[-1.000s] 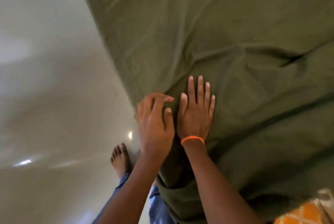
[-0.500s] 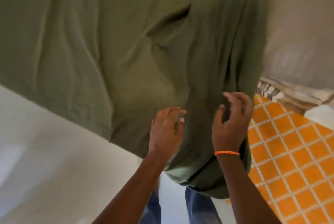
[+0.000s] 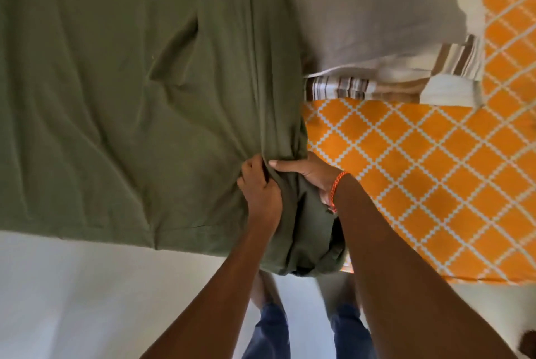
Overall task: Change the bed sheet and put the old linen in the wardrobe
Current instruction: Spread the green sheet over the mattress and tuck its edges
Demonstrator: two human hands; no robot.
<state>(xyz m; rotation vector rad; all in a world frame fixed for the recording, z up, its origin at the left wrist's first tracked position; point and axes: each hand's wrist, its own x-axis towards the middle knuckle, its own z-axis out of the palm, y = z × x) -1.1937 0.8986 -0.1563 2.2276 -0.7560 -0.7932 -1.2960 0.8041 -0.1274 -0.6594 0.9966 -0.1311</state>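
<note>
Sheet (image 3: 121, 92) of plain green cloth covers most of the bed, lying wrinkled across its left part and hanging a little over the near edge; its right-hand margin is bunched into long folds that run down to the near edge, where both hands gather it. Beside it, on the right part of the bed, an orange cover (image 3: 435, 184) with a white diamond pattern lies bare, so the two cloths overlap or meet along that bunched line; which of them is the old linen and which the fresh one I cannot tell. By my judgement the change is only partway through: one cloth is half spread or half pulled off, nothing is tucked, and the trip to the wardrobe is not yet made. At the far right corner of the bed sits a grey pillow (image 3: 371, 10) on top of a brown-striped cloth (image 3: 342, 87). The right hand (image 3: 310, 173), with an orange cord at the wrist, clamps a thick wad of the green cloth at the near edge, thumb laid over the top. The left hand (image 3: 259, 184) is fisted on the same folds just beside it, the two hands touching. No wardrobe, basket or other container shows, so nothing can be said of any contents.
</note>
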